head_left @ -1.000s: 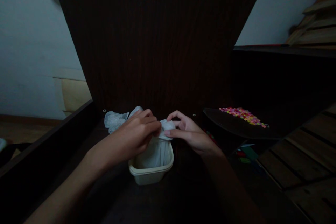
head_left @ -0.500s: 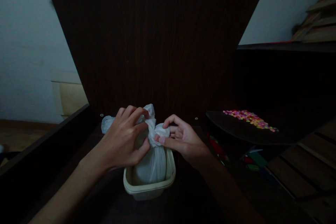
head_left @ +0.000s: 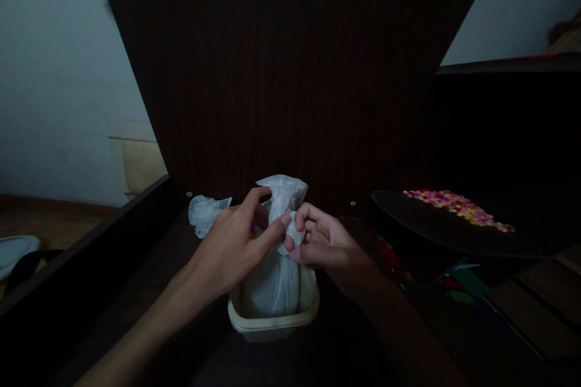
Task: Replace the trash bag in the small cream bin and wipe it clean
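A whitish, thin plastic bag (head_left: 275, 287), twisted at its neck, sits in a pale rectangular container (head_left: 272, 321). My left hand (head_left: 240, 245) grips the bag's neck from the left, thumb on the front and fingers behind it. On the other side my right hand (head_left: 320, 239) pinches a rounded fold of the bag between thumb and fingers. The bag's loose top flares upward above both hands. What lies inside the bag is hidden, though a small purple spot shows behind my left fingers.
Left of the container, a crumpled whitish plastic bag (head_left: 204, 213) lies against the dark upright panel (head_left: 290, 84). A dark shelf (head_left: 408, 224) at right carries many small pink, red and yellow pieces (head_left: 458, 205). A raised dark edge (head_left: 86, 242) runs along the left.
My left thumb has come over onto the bag's neck, and its loose top now stands higher. My right hand keeps its pinch. The whole view has shifted slightly.
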Demonstrator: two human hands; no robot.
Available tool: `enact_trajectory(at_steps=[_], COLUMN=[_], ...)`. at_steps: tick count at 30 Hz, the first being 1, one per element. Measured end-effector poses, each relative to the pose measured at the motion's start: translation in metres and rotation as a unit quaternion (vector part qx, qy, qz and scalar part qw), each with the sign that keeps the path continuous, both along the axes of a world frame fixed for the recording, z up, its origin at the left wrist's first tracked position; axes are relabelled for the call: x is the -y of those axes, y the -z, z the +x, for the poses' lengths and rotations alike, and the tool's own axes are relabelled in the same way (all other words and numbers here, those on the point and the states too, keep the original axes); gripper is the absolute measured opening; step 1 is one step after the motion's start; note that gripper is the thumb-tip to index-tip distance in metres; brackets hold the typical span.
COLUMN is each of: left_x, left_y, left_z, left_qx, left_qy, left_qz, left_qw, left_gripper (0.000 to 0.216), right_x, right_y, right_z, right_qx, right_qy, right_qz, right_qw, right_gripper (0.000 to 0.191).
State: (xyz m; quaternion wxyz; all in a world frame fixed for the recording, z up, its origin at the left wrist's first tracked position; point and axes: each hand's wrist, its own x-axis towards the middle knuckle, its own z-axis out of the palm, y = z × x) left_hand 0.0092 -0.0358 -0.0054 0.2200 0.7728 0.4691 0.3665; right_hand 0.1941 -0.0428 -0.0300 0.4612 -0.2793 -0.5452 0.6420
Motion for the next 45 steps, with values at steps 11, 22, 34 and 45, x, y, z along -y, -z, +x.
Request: enact_trajectory(at_steps=[11,22,34,45], left_x=[-0.005,-0.018,-0.021,-0.022], left_y=[0.009,0.017,0.012,0.005], left_z=[0.01,0.003,0.001,-0.002], left_qx=[0.306,0.164,0.178,0.126], left_qy=[0.159,0.124,0.19,0.158], left_qz=[-0.116,-0.01,-0.101,-0.056], left_qw=[0.932,0.979,0.96,0.978], left_gripper=[0.044,0.01,0.014,0.022], right_x=[0.01,0.021,0.019,0.009], right_y=[0.0,-0.001,-0.014,-0.011], right_z=[-0.006,-0.014,-0.001,-0.004], right_qx=[0.112,0.169,0.178,0.095], right_qy=[0.052,0.044,0.077,0.136], right_qz=[0.035,0.039,0.124,0.107], right_qw=[0.992,0.984,0.973,0.98], right_gripper=[0.031,0.023,0.022,0.046])
